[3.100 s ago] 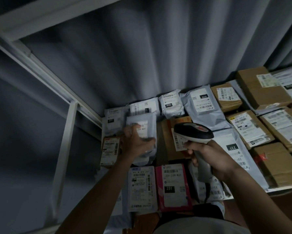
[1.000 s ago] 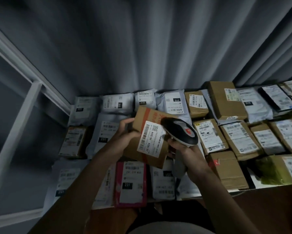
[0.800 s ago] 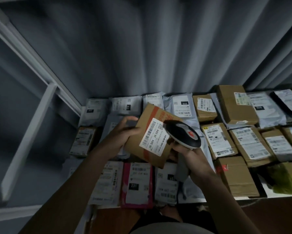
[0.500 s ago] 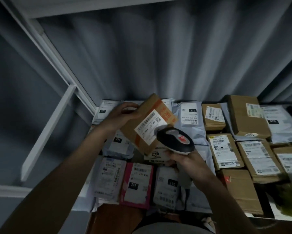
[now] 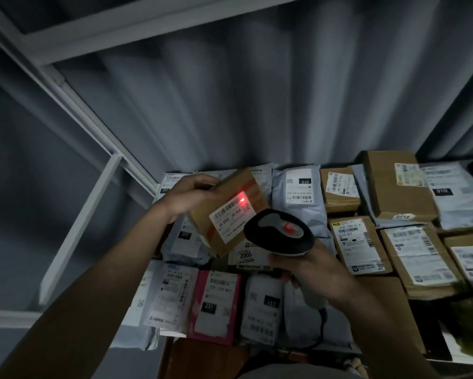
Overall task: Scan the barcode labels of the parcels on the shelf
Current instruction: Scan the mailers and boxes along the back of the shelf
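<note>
Scanning a lifted box (image 5: 224, 212) above the shelf (image 5: 175, 333) | left hand (image 5: 187, 195) fingers curled over its top edge | right hand (image 5: 309, 272) wrapped round the scanner (image 5: 279, 232) handle | red dot on the label (image 5: 231, 218) | box looks light, stiff; best held by edges, label uncovered

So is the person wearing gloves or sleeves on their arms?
No gloves and no sleeves: both forearms are bare right up to the picture's edge. The left hand and right hand are bare too. I can't make out any watch or bracelet.

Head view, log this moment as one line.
left hand: holds box | right hand: holds scanner | red dot on label | stage: scanning
</note>
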